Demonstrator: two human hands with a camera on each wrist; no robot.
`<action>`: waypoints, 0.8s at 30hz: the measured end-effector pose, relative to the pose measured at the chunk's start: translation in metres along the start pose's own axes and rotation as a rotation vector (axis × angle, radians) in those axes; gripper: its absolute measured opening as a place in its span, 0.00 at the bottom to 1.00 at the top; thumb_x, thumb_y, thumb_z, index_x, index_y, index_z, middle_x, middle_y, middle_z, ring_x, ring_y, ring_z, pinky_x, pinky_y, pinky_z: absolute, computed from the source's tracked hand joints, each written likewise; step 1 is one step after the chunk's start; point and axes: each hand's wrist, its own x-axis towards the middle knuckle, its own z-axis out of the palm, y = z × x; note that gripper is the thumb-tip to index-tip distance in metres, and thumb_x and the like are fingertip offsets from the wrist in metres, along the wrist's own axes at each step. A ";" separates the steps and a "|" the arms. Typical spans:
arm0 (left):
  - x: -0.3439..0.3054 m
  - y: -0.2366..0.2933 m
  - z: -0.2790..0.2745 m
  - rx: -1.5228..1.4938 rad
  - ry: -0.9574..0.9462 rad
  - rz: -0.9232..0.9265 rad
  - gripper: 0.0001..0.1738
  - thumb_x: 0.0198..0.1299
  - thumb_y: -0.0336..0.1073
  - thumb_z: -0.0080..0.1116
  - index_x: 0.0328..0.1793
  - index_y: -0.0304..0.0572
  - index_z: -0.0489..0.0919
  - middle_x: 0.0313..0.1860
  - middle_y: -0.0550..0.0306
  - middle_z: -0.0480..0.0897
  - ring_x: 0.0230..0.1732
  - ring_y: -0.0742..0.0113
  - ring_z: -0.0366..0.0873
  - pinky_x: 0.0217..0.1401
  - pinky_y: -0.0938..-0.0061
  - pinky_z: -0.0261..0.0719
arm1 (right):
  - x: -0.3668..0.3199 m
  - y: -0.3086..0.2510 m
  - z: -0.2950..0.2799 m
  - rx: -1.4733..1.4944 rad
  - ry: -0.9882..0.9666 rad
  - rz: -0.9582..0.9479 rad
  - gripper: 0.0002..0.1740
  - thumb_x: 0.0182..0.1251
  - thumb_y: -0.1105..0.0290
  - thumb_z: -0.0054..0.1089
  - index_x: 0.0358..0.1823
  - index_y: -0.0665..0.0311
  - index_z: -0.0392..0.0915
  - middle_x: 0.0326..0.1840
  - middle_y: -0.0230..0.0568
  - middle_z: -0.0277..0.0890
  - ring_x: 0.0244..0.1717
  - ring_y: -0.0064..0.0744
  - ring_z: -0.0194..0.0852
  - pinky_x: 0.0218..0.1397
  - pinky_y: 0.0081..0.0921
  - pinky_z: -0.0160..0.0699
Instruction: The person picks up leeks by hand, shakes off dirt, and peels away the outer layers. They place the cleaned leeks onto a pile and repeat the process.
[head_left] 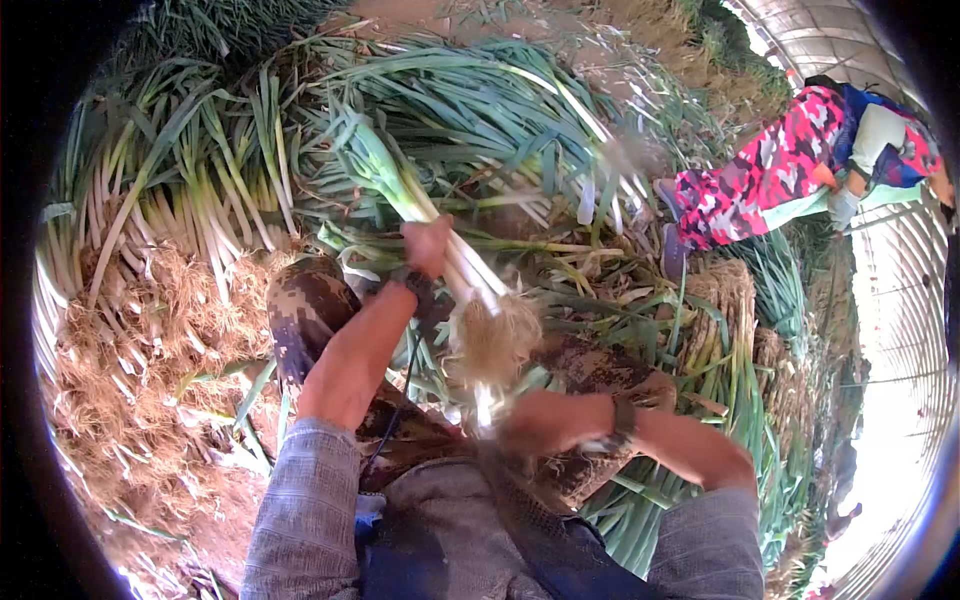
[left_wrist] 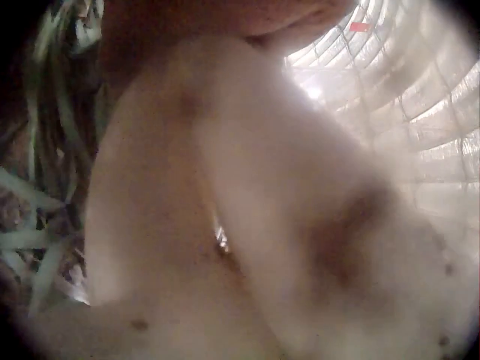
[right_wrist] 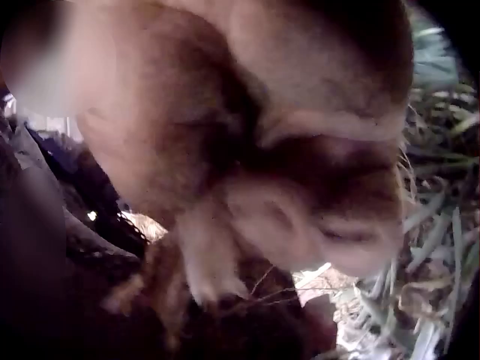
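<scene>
My left hand (head_left: 428, 247) grips a small bunch of leeks (head_left: 472, 268) round the white shanks. Their green leaves point up and away, and the bushy roots (head_left: 495, 335) hang toward my lap. Just below those roots is my right hand (head_left: 540, 422), blurred, with a bright white streak by its fingertips. In the right wrist view its fingers are curled, and a pale frayed strip (right_wrist: 206, 259) with brown stringy ends sticks out beneath them. I cannot tell what the strip belongs to. Blurred skin of the left hand (left_wrist: 217, 187) fills most of the left wrist view.
Rows of leeks with tangled roots (head_left: 170, 330) lie at the left. A heap of leeks (head_left: 450, 100) spreads ahead, with loose leaves round my camouflage-clad knees (head_left: 305, 310). At the right another person (head_left: 770, 180) in pink camouflage trousers bends near the ribbed plastic tunnel wall (head_left: 900, 300).
</scene>
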 end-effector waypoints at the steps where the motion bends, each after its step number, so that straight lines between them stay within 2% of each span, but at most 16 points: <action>1: 0.009 -0.009 0.001 -0.004 0.000 -0.004 0.22 0.50 0.43 0.69 0.19 0.31 0.74 0.19 0.54 0.76 0.20 0.63 0.68 0.27 0.61 0.70 | -0.005 -0.003 0.006 -0.055 -0.130 0.090 0.19 0.64 0.62 0.61 0.52 0.67 0.75 0.34 0.52 0.78 0.29 0.55 0.79 0.42 0.44 0.80; 2: 0.012 -0.015 0.001 -0.079 0.040 -0.040 0.23 0.51 0.43 0.68 0.18 0.31 0.73 0.17 0.55 0.74 0.19 0.63 0.67 0.26 0.61 0.69 | -0.010 -0.003 0.002 -0.052 -0.133 0.093 0.19 0.64 0.62 0.61 0.52 0.67 0.75 0.34 0.52 0.78 0.29 0.55 0.79 0.42 0.44 0.80; 4: 0.013 -0.026 0.001 -0.046 0.024 -0.063 0.23 0.53 0.43 0.67 0.17 0.29 0.74 0.13 0.56 0.71 0.19 0.63 0.68 0.26 0.60 0.69 | -0.019 0.000 -0.010 -0.231 0.509 0.098 0.26 0.65 0.59 0.62 0.58 0.67 0.70 0.32 0.51 0.77 0.28 0.53 0.78 0.35 0.41 0.80; 6: -0.006 -0.016 0.003 0.078 0.032 -0.001 0.23 0.52 0.43 0.68 0.20 0.29 0.75 0.17 0.56 0.73 0.19 0.65 0.68 0.25 0.61 0.69 | -0.004 -0.016 -0.045 -0.214 0.572 0.173 0.31 0.64 0.58 0.62 0.63 0.66 0.65 0.32 0.49 0.76 0.25 0.48 0.79 0.28 0.37 0.79; 7: -0.010 -0.013 0.008 0.192 0.063 0.067 0.23 0.51 0.44 0.69 0.22 0.29 0.76 0.20 0.56 0.76 0.20 0.67 0.68 0.24 0.63 0.69 | 0.009 -0.020 -0.062 -0.377 0.634 0.151 0.27 0.65 0.60 0.59 0.62 0.64 0.67 0.29 0.47 0.77 0.25 0.43 0.80 0.27 0.36 0.79; 8: 0.000 -0.042 0.013 0.053 0.029 0.065 0.24 0.51 0.45 0.69 0.22 0.27 0.76 0.21 0.54 0.78 0.21 0.67 0.70 0.25 0.63 0.70 | 0.023 -0.023 -0.075 -0.540 0.685 0.124 0.23 0.66 0.62 0.57 0.60 0.62 0.69 0.26 0.46 0.77 0.25 0.38 0.81 0.26 0.35 0.79; 11: -0.025 0.013 0.018 0.050 0.075 -0.125 0.22 0.54 0.44 0.66 0.21 0.28 0.79 0.15 0.49 0.77 0.18 0.57 0.74 0.28 0.56 0.71 | 0.065 0.018 -0.082 -0.728 0.557 0.204 0.21 0.62 0.65 0.59 0.55 0.62 0.72 0.26 0.46 0.78 0.24 0.37 0.81 0.25 0.34 0.79; 12: -0.021 0.003 0.014 0.148 0.049 -0.101 0.22 0.53 0.44 0.67 0.19 0.31 0.76 0.15 0.50 0.77 0.17 0.60 0.73 0.27 0.59 0.71 | 0.069 0.023 -0.080 -0.729 0.555 0.192 0.21 0.62 0.65 0.59 0.55 0.62 0.72 0.26 0.46 0.78 0.24 0.37 0.81 0.25 0.34 0.79; 14: -0.009 -0.007 0.011 0.054 0.077 -0.072 0.22 0.52 0.44 0.68 0.18 0.33 0.75 0.15 0.51 0.76 0.17 0.61 0.71 0.27 0.60 0.72 | 0.069 0.033 -0.076 -0.418 0.179 0.182 0.17 0.68 0.64 0.56 0.53 0.63 0.77 0.22 0.42 0.77 0.21 0.31 0.78 0.24 0.29 0.80; 17: 0.007 -0.013 0.011 -0.094 0.048 -0.187 0.21 0.51 0.44 0.70 0.24 0.34 0.75 0.17 0.56 0.75 0.18 0.64 0.69 0.28 0.62 0.73 | 0.033 0.032 -0.020 -0.223 0.235 0.071 0.14 0.67 0.62 0.57 0.44 0.65 0.81 0.27 0.44 0.80 0.23 0.32 0.80 0.32 0.29 0.84; 18: 0.024 -0.031 0.023 -0.249 0.163 -0.263 0.21 0.52 0.45 0.70 0.27 0.33 0.75 0.19 0.57 0.74 0.18 0.64 0.68 0.25 0.62 0.71 | 0.021 0.039 -0.018 -0.227 0.241 0.077 0.14 0.67 0.62 0.57 0.44 0.65 0.81 0.27 0.44 0.80 0.23 0.32 0.80 0.32 0.29 0.84; 19: 0.034 -0.043 0.029 -0.402 0.277 -0.338 0.22 0.53 0.45 0.69 0.30 0.32 0.74 0.21 0.58 0.74 0.19 0.65 0.67 0.23 0.62 0.70 | 0.010 0.046 -0.017 0.106 0.381 0.240 0.18 0.70 0.55 0.53 0.44 0.62 0.81 0.26 0.39 0.80 0.24 0.29 0.81 0.30 0.31 0.82; 20: 0.033 -0.047 0.030 -0.527 0.210 -0.282 0.20 0.55 0.42 0.68 0.36 0.31 0.73 0.27 0.58 0.75 0.22 0.65 0.69 0.23 0.64 0.71 | 0.006 0.052 -0.014 0.451 0.517 0.399 0.22 0.73 0.48 0.49 0.44 0.59 0.81 0.26 0.33 0.80 0.25 0.27 0.81 0.28 0.32 0.80; 21: 0.024 -0.030 0.028 -0.521 0.193 -0.282 0.20 0.55 0.42 0.68 0.36 0.31 0.73 0.27 0.58 0.75 0.22 0.65 0.69 0.23 0.64 0.71 | 0.010 0.065 -0.012 0.458 0.534 0.404 0.22 0.73 0.48 0.49 0.44 0.59 0.81 0.26 0.33 0.80 0.25 0.27 0.81 0.28 0.32 0.80; 23: 0.009 0.008 0.028 -0.614 0.134 -0.495 0.18 0.55 0.39 0.67 0.37 0.32 0.73 0.28 0.58 0.75 0.23 0.66 0.70 0.25 0.66 0.72 | 0.017 0.089 -0.017 0.061 0.226 0.576 0.32 0.72 0.38 0.43 0.53 0.60 0.78 0.43 0.46 0.82 0.43 0.36 0.84 0.50 0.34 0.83; 24: 0.005 0.014 0.035 -0.748 0.189 -0.504 0.14 0.55 0.36 0.67 0.36 0.36 0.74 0.27 0.59 0.74 0.22 0.69 0.70 0.23 0.69 0.70 | 0.025 0.055 -0.027 0.102 0.280 1.029 0.35 0.71 0.37 0.42 0.60 0.60 0.75 0.59 0.52 0.75 0.58 0.45 0.76 0.65 0.36 0.74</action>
